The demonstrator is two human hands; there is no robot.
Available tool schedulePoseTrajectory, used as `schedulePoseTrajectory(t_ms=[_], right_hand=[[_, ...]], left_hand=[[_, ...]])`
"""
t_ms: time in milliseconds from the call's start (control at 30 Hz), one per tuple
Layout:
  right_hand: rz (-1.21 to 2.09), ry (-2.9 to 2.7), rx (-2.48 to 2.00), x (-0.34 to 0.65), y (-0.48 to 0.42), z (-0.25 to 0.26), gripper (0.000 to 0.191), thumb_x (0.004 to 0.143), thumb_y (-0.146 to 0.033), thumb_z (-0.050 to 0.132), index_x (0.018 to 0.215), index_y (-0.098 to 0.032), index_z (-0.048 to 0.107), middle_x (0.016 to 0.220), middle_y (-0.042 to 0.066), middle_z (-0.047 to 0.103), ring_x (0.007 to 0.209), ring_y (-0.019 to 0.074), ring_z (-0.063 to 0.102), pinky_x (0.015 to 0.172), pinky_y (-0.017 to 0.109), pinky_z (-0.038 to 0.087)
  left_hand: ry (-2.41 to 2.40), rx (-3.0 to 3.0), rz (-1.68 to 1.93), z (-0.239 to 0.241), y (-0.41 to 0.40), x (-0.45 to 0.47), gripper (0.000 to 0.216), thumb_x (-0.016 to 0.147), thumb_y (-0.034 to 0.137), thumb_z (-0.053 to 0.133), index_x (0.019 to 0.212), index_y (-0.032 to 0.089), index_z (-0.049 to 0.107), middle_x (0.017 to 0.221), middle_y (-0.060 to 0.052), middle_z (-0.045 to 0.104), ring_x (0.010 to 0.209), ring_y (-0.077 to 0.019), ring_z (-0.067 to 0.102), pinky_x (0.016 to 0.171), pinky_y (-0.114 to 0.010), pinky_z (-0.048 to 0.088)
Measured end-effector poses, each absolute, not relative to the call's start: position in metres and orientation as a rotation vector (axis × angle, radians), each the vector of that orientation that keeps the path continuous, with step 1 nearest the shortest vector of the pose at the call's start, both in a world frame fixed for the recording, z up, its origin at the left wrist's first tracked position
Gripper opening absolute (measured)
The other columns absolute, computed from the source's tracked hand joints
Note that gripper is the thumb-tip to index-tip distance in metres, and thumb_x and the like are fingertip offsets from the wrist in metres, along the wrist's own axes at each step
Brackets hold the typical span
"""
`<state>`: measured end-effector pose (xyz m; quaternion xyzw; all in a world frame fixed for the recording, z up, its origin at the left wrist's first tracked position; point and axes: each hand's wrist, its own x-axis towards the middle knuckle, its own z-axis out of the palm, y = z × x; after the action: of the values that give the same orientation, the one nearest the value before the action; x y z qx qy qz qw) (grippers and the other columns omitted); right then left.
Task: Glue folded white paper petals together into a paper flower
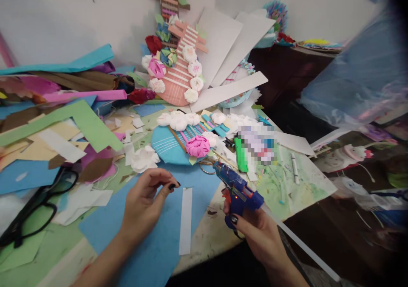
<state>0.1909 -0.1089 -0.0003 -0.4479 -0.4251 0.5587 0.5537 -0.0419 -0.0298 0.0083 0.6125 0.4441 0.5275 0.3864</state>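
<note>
Tabletop [299,198], glue stick [309,250] in glue gun [239,193]

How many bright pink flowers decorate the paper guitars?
2. One pink flower sits on the lying blue guitar, beyond and left of the glue gun; the other is on the left edge of the upright salmon guitar. More may be hidden.

The left hand [143,202] is raised, fingers [156,175] bent, thumb [163,195] and index tips close together; the right hand [259,232] is curled in a grip, its dark-polished thumbnail [234,219] showing.
</note>
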Motion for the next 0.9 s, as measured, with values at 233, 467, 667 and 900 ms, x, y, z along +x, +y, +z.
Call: schedulePoseTrajectory(t_ms=[233, 467, 667, 900], right_hand=[[1.041, -1.326, -1.154, 0.192, -0.087, 0.017, 0.037, 0.071, -0.019, 0.076, 0.106, -0.024, 0.063, 0.097, 0.004, 0.061, 0.082, 0.0166, 0.062, 0.070, 0.027, 0.054], [0.287, -1.692, -1.354, 0.159, -0.070, 0.000, 0.026, 0.074, -0.008, 0.054, 0.098, -0.019, 0.055, 0.091, 0.006, 0.060, 0.080, 0.0181, 0.059, 0.066, 0.028, 0.051], [0.069, -1.818, -1.438, 0.146, -0.066, -0.007, 0.014, 0.079, -0.015, 0.045, 0.093, -0.019, 0.045, 0.062, -0.003, 0.053, 0.044, 0.0135, 0.047, 0.045, 0.025, 0.033], [0.096, -1.819, -1.405, 0.143, -0.067, -0.006, 0.007, 0.083, -0.016, 0.043, 0.080, -0.022, 0.040, 0.060, -0.004, 0.045, 0.046, 0.0139, 0.045, 0.046, 0.025, 0.032]], left_hand=[[1.040, 1.743, 1.056, 0.050, -0.069, -0.023, 0.010, 0.085, 0.025, 0.060, 0.077, 0.019, 0.062, 0.067, 0.000, 0.064, 0.063, -0.0121, 0.062, 0.061, -0.020, 0.050], [0.876, 1.117, 0.553, 0.026, -0.100, 0.007, 0.052, 0.086, 0.065, 0.043, 0.079, 0.015, 0.055, 0.063, -0.004, 0.063, 0.054, -0.0133, 0.061, 0.053, -0.023, 0.047], [0.619, 0.632, 0.625, 0.004, -0.113, 0.008, 0.044, 0.084, 0.061, 0.055, 0.078, 0.019, 0.043, 0.046, 0.013, 0.034, 0.029, -0.0008, 0.027, 0.033, -0.011, 0.023], [0.251, 0.395, 0.632, 0.005, -0.112, 0.003, 0.036, 0.091, 0.050, 0.052, 0.075, 0.020, 0.040, 0.044, 0.013, 0.027, 0.027, -0.0004, 0.017, 0.033, -0.010, 0.022]])
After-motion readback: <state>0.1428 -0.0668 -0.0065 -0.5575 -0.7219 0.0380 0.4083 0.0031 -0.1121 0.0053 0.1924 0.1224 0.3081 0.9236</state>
